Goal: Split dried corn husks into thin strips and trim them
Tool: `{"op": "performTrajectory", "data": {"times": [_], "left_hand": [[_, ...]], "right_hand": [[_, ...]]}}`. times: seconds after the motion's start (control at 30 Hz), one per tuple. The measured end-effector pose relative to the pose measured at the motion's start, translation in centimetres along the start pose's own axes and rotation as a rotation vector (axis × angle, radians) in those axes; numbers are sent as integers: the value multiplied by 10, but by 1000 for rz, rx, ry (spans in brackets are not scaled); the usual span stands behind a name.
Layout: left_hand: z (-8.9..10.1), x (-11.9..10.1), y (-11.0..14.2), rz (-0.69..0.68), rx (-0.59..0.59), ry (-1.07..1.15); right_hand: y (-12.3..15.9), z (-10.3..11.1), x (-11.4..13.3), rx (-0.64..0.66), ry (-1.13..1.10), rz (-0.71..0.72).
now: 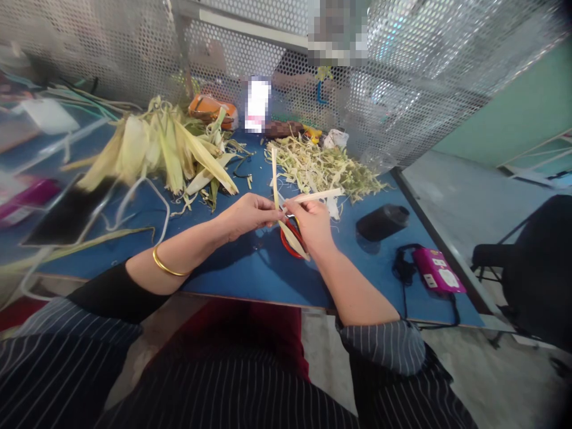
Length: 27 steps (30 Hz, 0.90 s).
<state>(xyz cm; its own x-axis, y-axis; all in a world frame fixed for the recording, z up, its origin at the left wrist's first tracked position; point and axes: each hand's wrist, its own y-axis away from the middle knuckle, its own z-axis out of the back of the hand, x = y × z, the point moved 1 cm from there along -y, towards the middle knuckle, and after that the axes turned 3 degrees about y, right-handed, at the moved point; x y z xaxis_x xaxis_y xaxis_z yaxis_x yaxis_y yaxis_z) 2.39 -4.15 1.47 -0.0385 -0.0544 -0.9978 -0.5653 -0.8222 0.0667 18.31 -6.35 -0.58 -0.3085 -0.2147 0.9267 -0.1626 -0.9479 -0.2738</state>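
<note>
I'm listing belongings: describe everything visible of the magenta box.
The magenta box has straight edges and white patches; its material is unclear. It rests angled on the blue table, near the right edge. A black cord bunches beside it, possibly joined. The left hand and right hand are clear of it.

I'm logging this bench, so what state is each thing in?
Left hand: fingers pinching
Right hand: fingers pinching
Husk strips: held, crossing
Red-handled scissors: partly hidden, open or shut unclear
Large husks: heaped, unshredded
Husk shreds: loosely piled
Black cylinder: on its side
</note>
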Motion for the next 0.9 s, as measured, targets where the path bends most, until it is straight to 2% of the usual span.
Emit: {"op": "performTrajectory", "data": {"times": [0.17, 0.23, 0.3, 0.33, 0.37, 0.43, 0.53, 0.6, 0.7, 0.9], "left_hand": [[2, 0, 1, -6, 4, -69], [2, -1, 1, 16, -21, -79], [1, -2, 3, 27, -27, -100], [0, -3, 3, 19, -23, -121], [-1, -3, 4, 5, -15, -148], [-3, -3, 5, -25, 7, -205], [-5, 0, 6, -42, 35, -270], [-6, 1, 6, -45, 37, -292], [-7, 0, 6, -42, 57, -261], [-7, -5, 8, -3, 130, -238]], "right_hand": [[-4, 5, -3, 3, 138, 63], [-7, 13, 1, -121, 276, 148], [-8, 22, 9, -312, 453, 313], [-7, 24, 14, -353, 534, 399], [-6, 25, 18, -335, 597, 466], [-4, 21, 22, -184, 646, 531], [0, 11, 22, 73, 508, 431], [1, 6, 19, 129, 346, 275], [4, 4, 18, 94, 197, 135], [9, 1, 23, -3, 214, 180]]}}
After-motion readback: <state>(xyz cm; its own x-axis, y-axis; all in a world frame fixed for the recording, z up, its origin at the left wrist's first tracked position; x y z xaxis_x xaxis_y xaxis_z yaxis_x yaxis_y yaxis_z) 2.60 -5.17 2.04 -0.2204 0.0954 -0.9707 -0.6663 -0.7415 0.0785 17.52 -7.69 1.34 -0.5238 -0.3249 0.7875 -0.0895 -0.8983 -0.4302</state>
